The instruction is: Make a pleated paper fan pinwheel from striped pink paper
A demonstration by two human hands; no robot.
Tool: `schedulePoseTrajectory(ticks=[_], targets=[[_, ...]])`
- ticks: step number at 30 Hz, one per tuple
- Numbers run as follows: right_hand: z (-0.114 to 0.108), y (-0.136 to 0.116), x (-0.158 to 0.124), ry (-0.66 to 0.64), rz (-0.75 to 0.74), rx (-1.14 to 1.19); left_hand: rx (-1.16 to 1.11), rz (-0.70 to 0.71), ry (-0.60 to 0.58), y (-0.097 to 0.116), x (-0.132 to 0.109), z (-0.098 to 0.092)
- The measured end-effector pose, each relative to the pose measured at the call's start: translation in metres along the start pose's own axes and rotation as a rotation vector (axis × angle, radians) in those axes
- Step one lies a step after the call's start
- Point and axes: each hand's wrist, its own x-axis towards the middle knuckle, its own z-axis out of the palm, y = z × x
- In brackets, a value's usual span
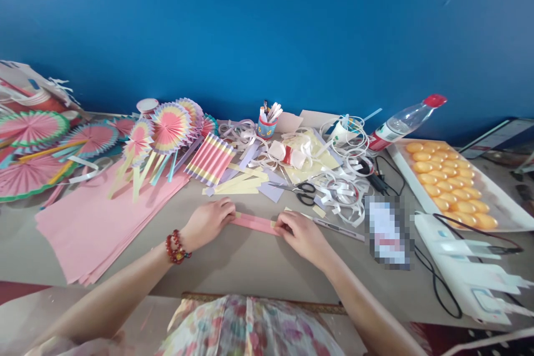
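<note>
A narrow pink strip of folded paper (256, 223) with pale yellow near its ends lies flat on the table in front of me. At its left end, my left hand (211, 221) pinches it with curled fingers. The other end is gripped by my right hand (301, 235), whose fingertips press together on it. Just behind the strip rests a pleated pink, yellow and purple paper (209, 160). Black-handled scissors (306, 193) lie beyond my right hand, and a grey utility knife (339, 229) is close to its right side.
Pink paper sheets (83, 222) and several paper fans (171, 128) occupy the left. At the back stands a pen cup (266, 127) beside tangled white strips (342, 189). A bottle (400, 125), a tray of yellow oval objects (403, 164) and a power strip (444, 272) are at right.
</note>
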Motion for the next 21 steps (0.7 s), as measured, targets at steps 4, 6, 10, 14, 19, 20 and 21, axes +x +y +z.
schedulePoseTrajectory(ticks=[4, 6, 10, 14, 19, 20, 21], targets=[[0.001, 0.000, -0.001, 0.007, -0.012, -0.013, 0.006, 0.000, -0.001, -0.001, 0.000, 0.001], [0.002, 0.000, -0.001, 0.012, -0.017, -0.020, 0.013, -0.002, 0.002, -0.002, 0.000, 0.002], [0.005, -0.001, -0.002, 0.028, -0.012, -0.038, 0.036, 0.001, 0.001, -0.002, -0.001, 0.003], [0.011, 0.000, -0.007, 0.070, -0.021, -0.073, 0.063, 0.007, -0.002, -0.001, -0.002, 0.004], [0.022, 0.005, -0.014, 0.160, -0.083, -0.135, 0.080, 0.001, 0.006, -0.001, -0.004, 0.007], [0.024, 0.006, -0.015, 0.165, -0.095, -0.157, 0.086, -0.001, 0.010, -0.001, -0.004, 0.007], [0.026, 0.008, -0.016, 0.165, -0.108, -0.188, 0.105, 0.008, 0.020, -0.002, -0.005, 0.008]])
